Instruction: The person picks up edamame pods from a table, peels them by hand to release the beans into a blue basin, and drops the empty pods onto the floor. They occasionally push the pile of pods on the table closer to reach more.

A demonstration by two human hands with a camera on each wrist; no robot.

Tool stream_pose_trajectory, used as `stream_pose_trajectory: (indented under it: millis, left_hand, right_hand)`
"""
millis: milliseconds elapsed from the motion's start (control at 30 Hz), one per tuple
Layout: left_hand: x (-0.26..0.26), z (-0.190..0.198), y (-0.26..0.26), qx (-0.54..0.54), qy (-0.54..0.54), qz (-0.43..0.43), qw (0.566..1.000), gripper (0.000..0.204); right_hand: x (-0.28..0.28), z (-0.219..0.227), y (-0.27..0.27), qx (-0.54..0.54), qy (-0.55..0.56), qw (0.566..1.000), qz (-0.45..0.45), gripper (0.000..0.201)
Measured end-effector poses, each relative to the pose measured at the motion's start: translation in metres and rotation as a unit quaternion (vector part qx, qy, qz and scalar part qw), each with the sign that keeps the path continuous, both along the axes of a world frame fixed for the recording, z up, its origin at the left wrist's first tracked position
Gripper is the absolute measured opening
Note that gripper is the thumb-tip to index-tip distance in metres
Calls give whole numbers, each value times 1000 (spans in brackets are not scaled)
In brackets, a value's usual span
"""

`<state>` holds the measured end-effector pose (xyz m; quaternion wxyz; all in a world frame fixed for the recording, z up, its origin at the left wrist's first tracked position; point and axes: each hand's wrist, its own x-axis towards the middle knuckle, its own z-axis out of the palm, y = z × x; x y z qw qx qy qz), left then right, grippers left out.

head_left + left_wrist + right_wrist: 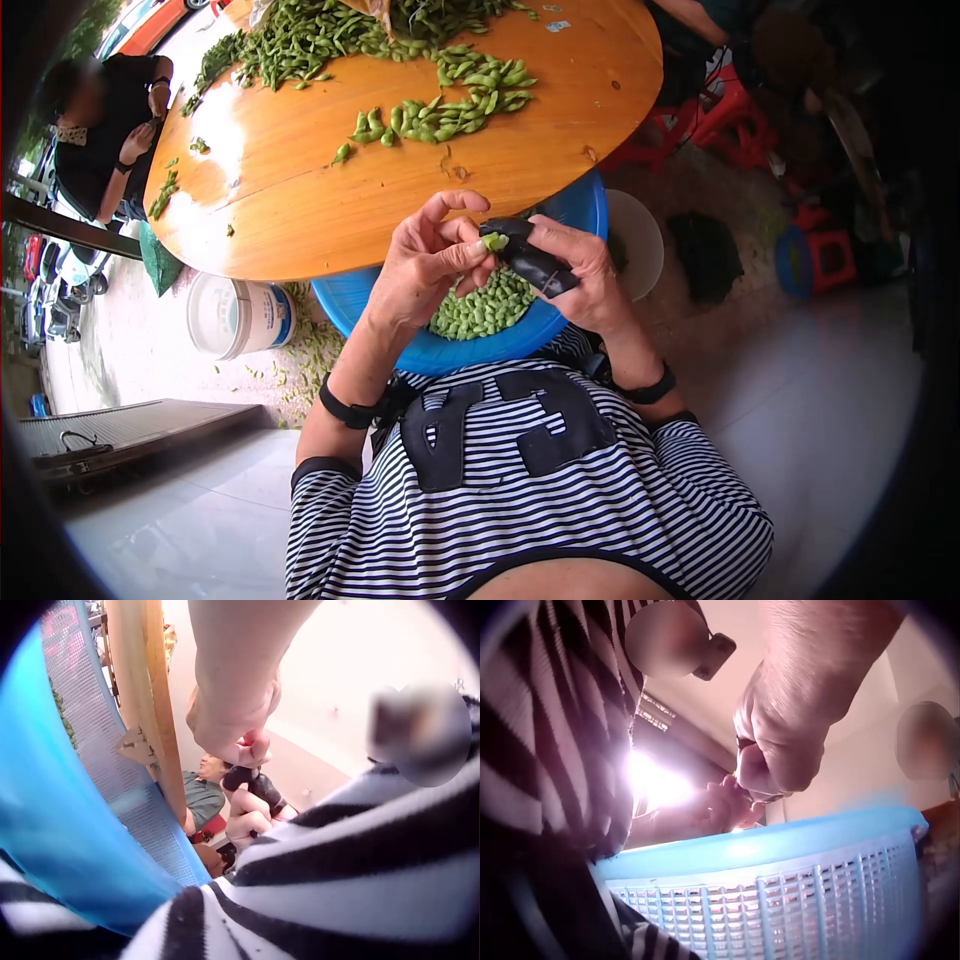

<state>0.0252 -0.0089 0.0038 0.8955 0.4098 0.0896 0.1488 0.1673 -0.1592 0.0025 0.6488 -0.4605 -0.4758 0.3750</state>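
Note:
Over a blue basket (430,360), my left hand (420,258) pinches a small green soybean pod (494,242) between thumb and fingers. Glossy black covers (540,268) wrap the thumb and forefinger of my right hand (595,265). Those covered fingertips close on the pod's other end, the two hands nearly meeting. Shelled green beans (485,308) lie in the basket below. In the left wrist view the black covers (264,791) show beneath the left hand (236,724); the pod is hidden there. From the right wrist, the right hand (784,746) appears above the basket's rim (780,836).
A wooden table (300,230) stands just beyond the basket, bearing a large heap of pods (330,45) and a smaller pile (440,118). White buckets (215,318) sit on the floor. Another person (110,140) is at the table's left; red stools (735,120) are at right.

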Motion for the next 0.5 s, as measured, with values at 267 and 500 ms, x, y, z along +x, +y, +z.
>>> stream_pose_trajectory:
  millis: [267, 500]
  left_hand:
    - [-29, 2, -4, 703, 90, 131, 693, 18]
    - [-42, -33, -5, 769, 136, 70, 621, 31]
  right_hand:
    - [16, 3, -12, -74, -287, 930, -218, 24]
    - [23, -8, -29, -103, -293, 920, -239, 25]
